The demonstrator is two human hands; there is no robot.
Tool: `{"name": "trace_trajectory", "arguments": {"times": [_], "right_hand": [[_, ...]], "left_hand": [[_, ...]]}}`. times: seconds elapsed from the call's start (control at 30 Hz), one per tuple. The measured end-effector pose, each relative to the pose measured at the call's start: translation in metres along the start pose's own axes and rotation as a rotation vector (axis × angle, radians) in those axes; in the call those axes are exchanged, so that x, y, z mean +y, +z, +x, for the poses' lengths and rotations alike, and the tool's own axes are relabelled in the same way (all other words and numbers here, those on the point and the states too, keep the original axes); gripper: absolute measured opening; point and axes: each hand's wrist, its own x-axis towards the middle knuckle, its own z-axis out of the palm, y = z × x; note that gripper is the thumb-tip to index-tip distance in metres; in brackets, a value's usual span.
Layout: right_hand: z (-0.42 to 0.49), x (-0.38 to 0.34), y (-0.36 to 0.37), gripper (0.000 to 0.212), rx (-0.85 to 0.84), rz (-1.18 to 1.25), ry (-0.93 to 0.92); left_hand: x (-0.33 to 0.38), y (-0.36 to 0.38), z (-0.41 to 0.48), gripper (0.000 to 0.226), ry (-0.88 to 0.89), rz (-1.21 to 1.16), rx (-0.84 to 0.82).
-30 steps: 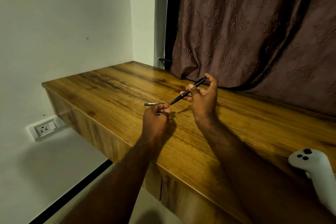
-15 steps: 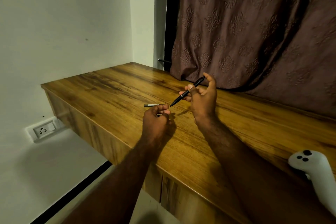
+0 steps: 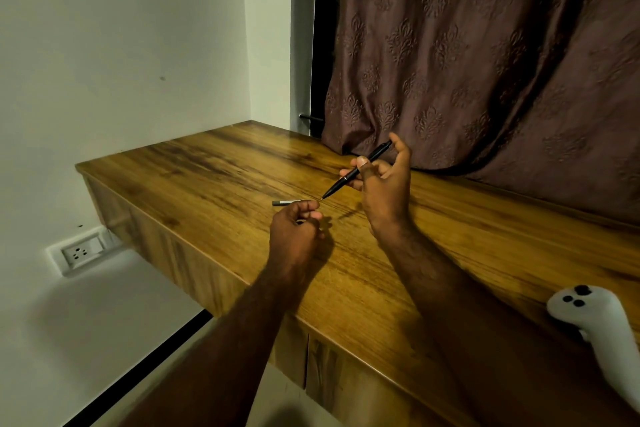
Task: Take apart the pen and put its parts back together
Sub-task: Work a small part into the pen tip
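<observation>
1. Where the curtain [image 3: 485, 55] hangs, brown and embossed, its lower folds rest on the rear of the surface.
2. Wooden surface [image 3: 214, 184], grain running lengthwise, with cabinet fronts below its near edge; it stands against a pale wall.
3. White handheld controller [image 3: 602, 329], three dark buttons on its head, lying at the near right end of the surface.
4. Wall socket [image 3: 81, 251], white, set low on the wall to the left, below the level of the surface.
5. Right hand [image 3: 384, 194], raised above the surface, thumb and fingers clamped on the pen body.
6. Left hand [image 3: 294, 232], just beside the right hand and lower, fingers curled together and pinching the small grey part at one end.
7. Pen body [image 3: 356, 170], black and slender, tilted with its tip pointing down and left toward the left hand.
8. Small grey part [image 3: 285, 202], a short cylinder projecting leftward from the left fingertips, just above the surface and apart from the pen tip.
</observation>
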Motion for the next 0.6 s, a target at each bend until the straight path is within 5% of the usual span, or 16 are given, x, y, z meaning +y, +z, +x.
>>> {"name": "trace_trajectory", "arguments": {"times": [0.6], "right_hand": [[0.0034,-0.0023,-0.0017,0.056,0.001,-0.016,-0.023]], "left_hand": [[-0.0068,-0.0029,0.0069,0.028,-0.072,-0.090,-0.052]]}}
